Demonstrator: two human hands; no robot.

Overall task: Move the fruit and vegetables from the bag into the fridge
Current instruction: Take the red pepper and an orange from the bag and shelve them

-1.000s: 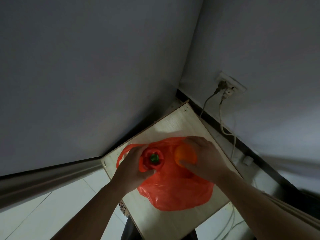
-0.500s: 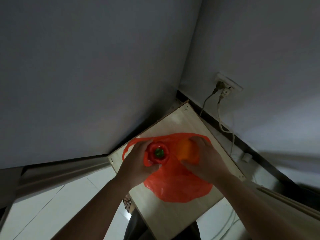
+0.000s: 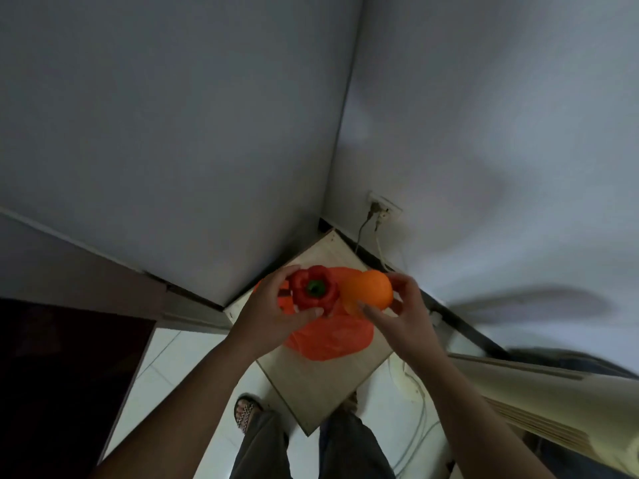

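So both hands are full. The left hand [image 3: 269, 314] has its fingers and thumb wrapped round a red bell pepper [image 3: 313, 292], green stem facing up at the camera. The right hand [image 3: 408, 316] grips an orange [image 3: 373, 288] with curled fingers, thumb underneath. The two sit right next to each other just below the middle of the frame. I can't tell if they actually touch.

Both are held up over the orange-red plastic bag [image 3: 332, 337], which lies crumpled and flat-ish on a small pale wooden tabletop [image 3: 321, 388] pushed into the corner of the room. Whether anything is left inside the bag, no idea; it's too bunched up to see.

Up and to the right of the tabletop there's a wall socket [image 3: 384, 206] with plugs in it and cables trailing down the wall. At the bottom of the frame you get white floor tiles [image 3: 179, 368], dark trouser legs and a foot in a sandal [image 3: 246, 411].
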